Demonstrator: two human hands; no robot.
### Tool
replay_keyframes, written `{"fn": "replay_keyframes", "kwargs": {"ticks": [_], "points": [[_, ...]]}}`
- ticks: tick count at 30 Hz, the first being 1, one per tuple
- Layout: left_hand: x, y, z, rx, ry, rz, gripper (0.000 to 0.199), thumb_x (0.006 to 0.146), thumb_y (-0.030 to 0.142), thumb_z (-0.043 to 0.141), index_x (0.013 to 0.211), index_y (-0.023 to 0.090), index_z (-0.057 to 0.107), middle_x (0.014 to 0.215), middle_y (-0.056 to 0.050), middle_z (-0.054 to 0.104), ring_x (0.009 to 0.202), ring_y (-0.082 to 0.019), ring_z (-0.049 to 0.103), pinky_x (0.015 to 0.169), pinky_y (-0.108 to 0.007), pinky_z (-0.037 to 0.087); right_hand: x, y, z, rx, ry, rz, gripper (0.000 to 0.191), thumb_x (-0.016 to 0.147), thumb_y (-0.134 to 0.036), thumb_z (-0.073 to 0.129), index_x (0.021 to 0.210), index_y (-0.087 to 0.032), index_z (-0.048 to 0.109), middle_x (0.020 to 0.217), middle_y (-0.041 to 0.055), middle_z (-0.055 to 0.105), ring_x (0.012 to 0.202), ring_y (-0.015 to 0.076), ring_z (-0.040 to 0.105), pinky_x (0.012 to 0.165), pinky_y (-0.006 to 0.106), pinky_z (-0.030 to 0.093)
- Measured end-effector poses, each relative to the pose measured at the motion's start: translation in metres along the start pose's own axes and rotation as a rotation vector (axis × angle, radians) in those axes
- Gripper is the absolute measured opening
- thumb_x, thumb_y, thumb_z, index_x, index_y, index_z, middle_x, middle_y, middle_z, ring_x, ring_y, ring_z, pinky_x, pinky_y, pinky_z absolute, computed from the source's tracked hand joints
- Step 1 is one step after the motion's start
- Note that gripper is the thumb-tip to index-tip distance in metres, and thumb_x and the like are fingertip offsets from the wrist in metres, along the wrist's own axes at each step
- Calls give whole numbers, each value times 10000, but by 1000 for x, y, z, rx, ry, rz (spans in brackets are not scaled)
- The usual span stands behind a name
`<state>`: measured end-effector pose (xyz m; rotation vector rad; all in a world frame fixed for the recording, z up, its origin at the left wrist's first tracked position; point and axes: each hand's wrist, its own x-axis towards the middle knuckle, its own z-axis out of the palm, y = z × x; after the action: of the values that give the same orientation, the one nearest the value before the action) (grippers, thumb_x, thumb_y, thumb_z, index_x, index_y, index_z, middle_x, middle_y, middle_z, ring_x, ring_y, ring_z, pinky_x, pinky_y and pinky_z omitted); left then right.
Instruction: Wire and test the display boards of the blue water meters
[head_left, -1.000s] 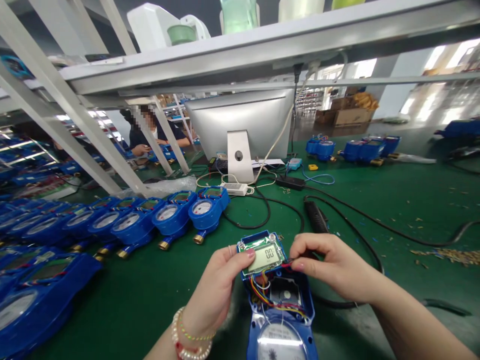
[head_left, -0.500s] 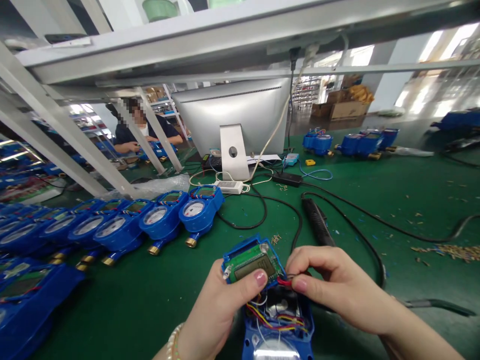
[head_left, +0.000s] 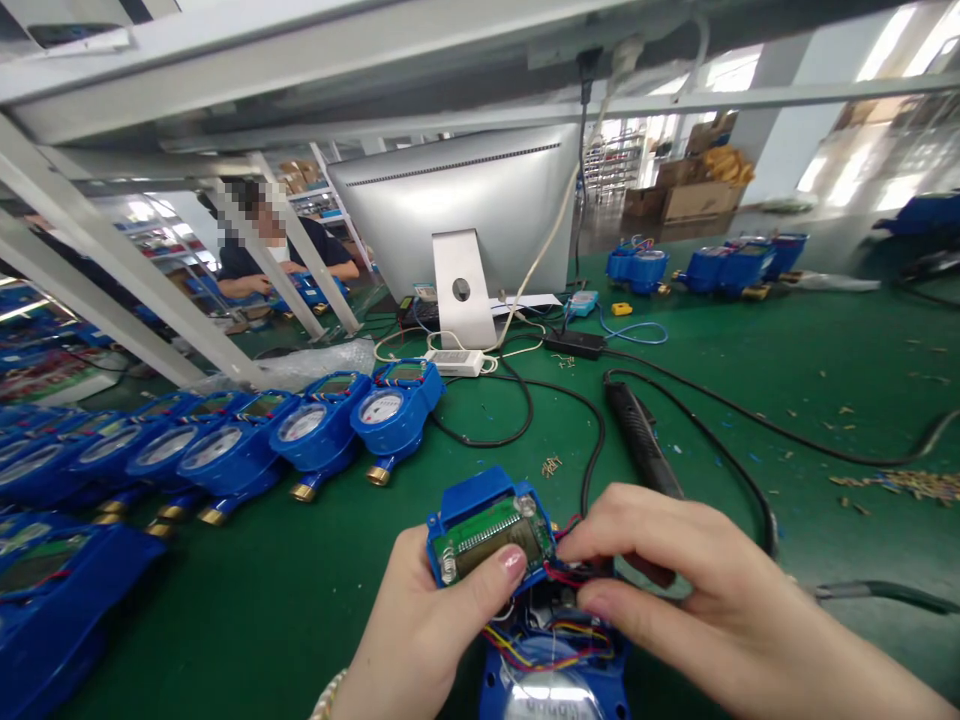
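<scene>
A blue-framed circuit board with a small display is gripped by my left hand, its thumb lying on the display. Beneath and in front of it sits an open blue meter, with yellow, red and white wires looped inside. My right hand is at the board's right edge, forefinger and thumb around dark and red wires. The fingertips are slightly apart, and the wires partly disappear behind them.
Blue meters line the left side. A monitor stands behind, with cables in front. A black handheld tool lies beyond my right hand; small screws are scattered nearby. A person works at the back left.
The board has tilted, showing more of its blue rear edge, and shifted slightly left. My right thumb and forefinger have spread further apart at the wires. The camera view has shifted slightly.
</scene>
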<state>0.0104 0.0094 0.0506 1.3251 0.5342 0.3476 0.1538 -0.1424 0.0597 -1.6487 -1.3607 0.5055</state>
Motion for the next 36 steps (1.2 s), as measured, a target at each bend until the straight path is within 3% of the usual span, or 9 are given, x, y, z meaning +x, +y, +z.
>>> {"fn": "replay_keyframes", "kwargs": {"ticks": [4,7,10,17,24,29,33,36], "points": [[-1,-1,2,0,0,-19,182,739,320,745,819,157,754,760,-48,720,714,-202,637,633,-255,520,-2,-2,4,-18,78,-95,61,915,-225,618,926,-243,676,795,-28,611,719,91,578,620,190,427],[-2,0,4,-17,11,-39,219,716,343,761,844,165,763,751,-50,726,724,-224,644,636,-274,528,0,-3,5,15,139,-42,127,902,-202,615,792,-221,675,728,-28,610,659,85,574,570,179,419],[-1,1,5,-12,7,-43,247,716,337,760,899,170,771,781,-61,741,752,-240,654,666,-289,531,2,0,3,3,111,52,178,904,-224,605,729,-212,636,685,-38,614,612,88,558,541,188,406],[-1,2,-3,60,-37,-42,258,729,378,752,862,158,773,743,-60,732,677,-214,638,630,-275,502,-2,5,-8,-50,-51,92,122,923,-276,602,819,-243,655,775,-50,627,690,87,572,606,192,414],[1,2,-4,48,-54,-16,297,753,353,743,994,180,763,866,-71,760,810,-256,677,761,-324,546,2,5,-2,-54,32,50,24,882,-280,673,872,-277,695,791,-42,616,730,95,588,624,196,424],[0,6,1,31,-46,-45,285,740,299,762,996,174,762,887,-72,762,809,-244,677,731,-289,548,1,1,6,-86,96,9,116,890,-197,620,782,-224,653,760,-12,580,698,111,562,589,222,399],[1,13,2,5,-154,-94,250,765,245,737,1009,191,758,863,-50,759,773,-200,663,707,-244,527,-1,-4,4,-132,101,-65,128,910,-207,583,801,-208,649,749,10,569,683,130,547,582,244,396],[1,13,-2,22,-215,-101,277,764,264,737,1027,178,751,815,-53,751,747,-200,653,706,-255,517,3,-2,0,-23,95,-20,117,881,-203,643,766,-210,661,738,-15,584,684,107,558,597,221,405]]}}
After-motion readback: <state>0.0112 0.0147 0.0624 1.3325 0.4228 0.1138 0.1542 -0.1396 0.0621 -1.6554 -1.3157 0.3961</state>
